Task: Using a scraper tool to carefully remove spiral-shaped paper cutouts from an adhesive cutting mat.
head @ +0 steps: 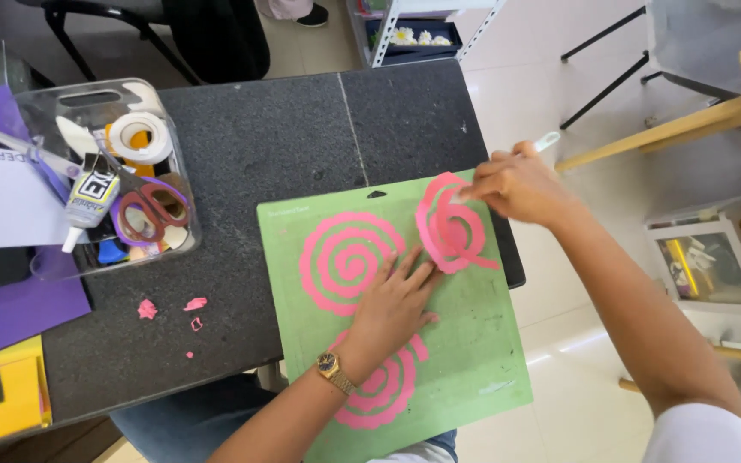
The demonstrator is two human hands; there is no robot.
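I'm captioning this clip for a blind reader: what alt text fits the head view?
A right hand with a small white tool lifts a pink paper spiral off a green cutting mat, while the left hand presses the mat flat on a dark table. A clear bin of craft supplies stands alongside.

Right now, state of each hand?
Left hand: open, flat, pressing on the green cutting mat beside the pink paper spirals.
Right hand: closed on a white tool, lifting the top-right pink spiral.
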